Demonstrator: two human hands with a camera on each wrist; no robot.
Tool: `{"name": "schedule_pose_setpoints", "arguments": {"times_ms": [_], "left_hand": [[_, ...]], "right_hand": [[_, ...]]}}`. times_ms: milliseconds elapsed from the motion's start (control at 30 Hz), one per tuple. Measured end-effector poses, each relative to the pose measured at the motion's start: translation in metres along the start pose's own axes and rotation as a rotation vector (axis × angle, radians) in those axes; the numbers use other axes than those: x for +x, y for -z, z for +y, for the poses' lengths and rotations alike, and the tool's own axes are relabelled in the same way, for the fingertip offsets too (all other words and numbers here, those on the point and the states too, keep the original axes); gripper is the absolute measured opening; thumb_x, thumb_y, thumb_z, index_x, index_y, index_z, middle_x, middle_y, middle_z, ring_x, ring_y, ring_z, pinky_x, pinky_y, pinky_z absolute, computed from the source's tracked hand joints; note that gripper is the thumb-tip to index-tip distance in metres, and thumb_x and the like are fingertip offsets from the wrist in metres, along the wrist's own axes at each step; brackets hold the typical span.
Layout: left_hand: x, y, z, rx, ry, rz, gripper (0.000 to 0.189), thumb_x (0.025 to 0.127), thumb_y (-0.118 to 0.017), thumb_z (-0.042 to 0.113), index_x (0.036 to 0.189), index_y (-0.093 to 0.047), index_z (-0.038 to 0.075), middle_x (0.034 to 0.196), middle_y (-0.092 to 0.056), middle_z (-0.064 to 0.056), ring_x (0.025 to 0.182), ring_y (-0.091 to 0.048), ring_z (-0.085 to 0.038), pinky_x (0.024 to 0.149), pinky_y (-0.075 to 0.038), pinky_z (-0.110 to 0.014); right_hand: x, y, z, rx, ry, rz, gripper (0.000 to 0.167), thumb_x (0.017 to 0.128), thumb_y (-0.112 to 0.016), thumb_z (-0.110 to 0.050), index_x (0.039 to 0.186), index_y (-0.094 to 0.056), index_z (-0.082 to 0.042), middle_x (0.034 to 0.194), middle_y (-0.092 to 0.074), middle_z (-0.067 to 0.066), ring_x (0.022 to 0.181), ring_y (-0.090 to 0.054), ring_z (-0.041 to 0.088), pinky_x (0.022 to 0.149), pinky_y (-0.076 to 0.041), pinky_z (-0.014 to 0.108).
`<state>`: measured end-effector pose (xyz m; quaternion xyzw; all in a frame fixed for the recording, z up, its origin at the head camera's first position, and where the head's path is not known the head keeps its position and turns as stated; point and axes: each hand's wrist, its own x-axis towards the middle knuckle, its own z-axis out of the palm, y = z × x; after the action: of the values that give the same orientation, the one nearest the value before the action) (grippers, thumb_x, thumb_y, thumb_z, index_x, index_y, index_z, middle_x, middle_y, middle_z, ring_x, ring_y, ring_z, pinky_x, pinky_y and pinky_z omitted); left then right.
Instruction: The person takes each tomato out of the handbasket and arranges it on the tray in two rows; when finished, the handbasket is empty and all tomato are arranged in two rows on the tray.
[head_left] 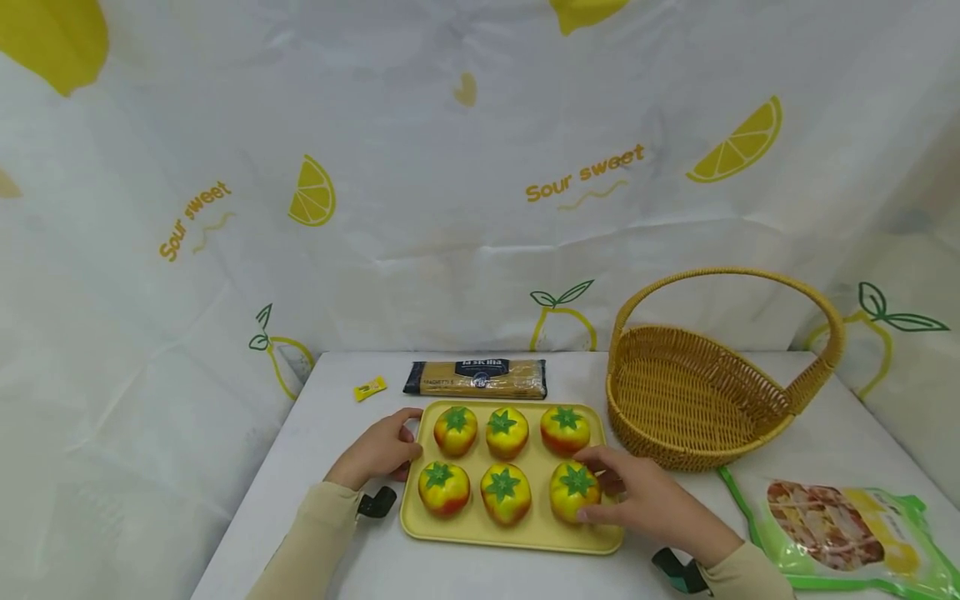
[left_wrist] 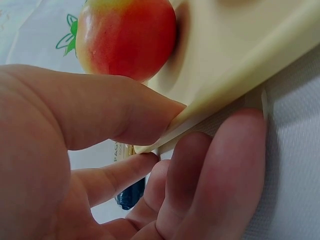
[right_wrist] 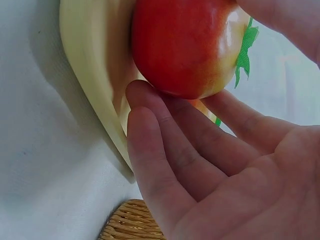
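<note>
A pale yellow tray (head_left: 517, 536) holds several yellow-and-red tomato-like fruits with green star-shaped leaf tops, set in two rows. At its left edge my left hand (head_left: 381, 450) grips the rim. The left wrist view shows the thumb on top of the rim and curled fingers below, near a fruit (left_wrist: 127, 37). My right hand (head_left: 645, 498) has its thumb and fingers around the front right fruit (head_left: 570, 487), which is on the tray. Seen from the right wrist, fingertips (right_wrist: 141, 92) lie against the red side of that fruit (right_wrist: 175, 47).
Behind the tray lies a pack of spaghetti (head_left: 480, 380), with a small yellow packet (head_left: 370, 388) to its left. A wicker basket (head_left: 675, 400) with a tall handle stands at the back right. In front of it lies a green-edged food bag (head_left: 840, 533). A lemon-print cloth hangs behind the table.
</note>
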<state>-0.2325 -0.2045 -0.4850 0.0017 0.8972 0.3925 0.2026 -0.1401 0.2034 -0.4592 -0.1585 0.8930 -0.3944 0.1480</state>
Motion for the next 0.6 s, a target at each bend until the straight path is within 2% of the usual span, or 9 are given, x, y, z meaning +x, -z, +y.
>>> {"name": "schedule_pose_setpoints", "arguments": {"times_ms": [600], "left_hand": [[-0.0012,0.0006,0.002,0.014,0.006,0.007,0.066,0.094,-0.073,0.013,0.157,-0.053,0.018,0.107,-0.063,-0.01,0.078,-0.064,-0.023,0.064,-0.062,-0.03]], "right_hand": [[-0.001,0.0008,-0.0018,-0.003,0.007,-0.046,0.077,0.085,-0.091,-0.045,0.147,-0.061,-0.01,0.132,-0.071,0.007,0.11,-0.07,0.021,0.087,-0.062,0.03]]}}
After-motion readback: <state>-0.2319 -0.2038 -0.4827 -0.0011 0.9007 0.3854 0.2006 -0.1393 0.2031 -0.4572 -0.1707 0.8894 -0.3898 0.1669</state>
